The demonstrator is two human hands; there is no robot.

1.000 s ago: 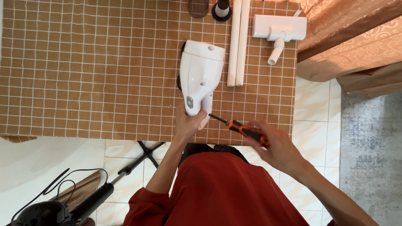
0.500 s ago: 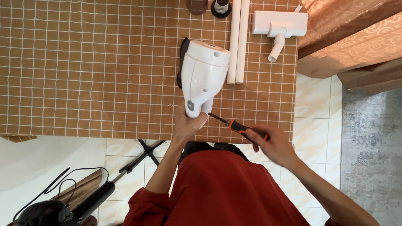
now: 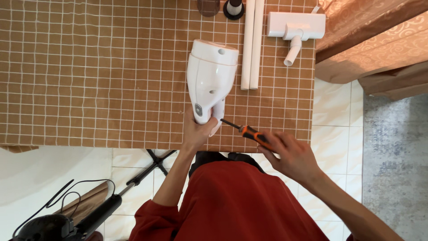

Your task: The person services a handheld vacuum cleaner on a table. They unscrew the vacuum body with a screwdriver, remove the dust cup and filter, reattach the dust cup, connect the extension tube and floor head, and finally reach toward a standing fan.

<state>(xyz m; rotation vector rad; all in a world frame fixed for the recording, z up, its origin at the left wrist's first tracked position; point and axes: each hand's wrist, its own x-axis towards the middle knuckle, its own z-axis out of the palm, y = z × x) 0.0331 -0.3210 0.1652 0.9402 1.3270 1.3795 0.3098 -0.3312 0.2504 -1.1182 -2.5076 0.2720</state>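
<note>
Now | left hand (image 3: 196, 131) clamped on glossy white vacuum body (image 3: 209, 80) | right hand (image 3: 290, 156) fingers closed around orange-black screwdriver (image 3: 249, 132)

Vacuum body (image 3: 209, 80): glossy, smooth white plastic. Tubes (image 3: 252, 44) and floor head (image 3: 296, 26): white plastic, more matt. Screwdriver (image 3: 249, 132): dark metal shaft, orange-black handle. Tabletop (image 3: 89, 76): brown grid-patterned cloth, matt. Curtain (image 3: 370, 40): patterned fabric, slight sheen. Floor (image 3: 334, 107): glossy white tiles.

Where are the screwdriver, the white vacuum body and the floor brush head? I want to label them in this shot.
screwdriver (image 3: 251, 132): head view, on its orange and black handle.
white vacuum body (image 3: 209, 80): head view, on its broad shell.
floor brush head (image 3: 296, 25): head view, on its flat top.
</note>
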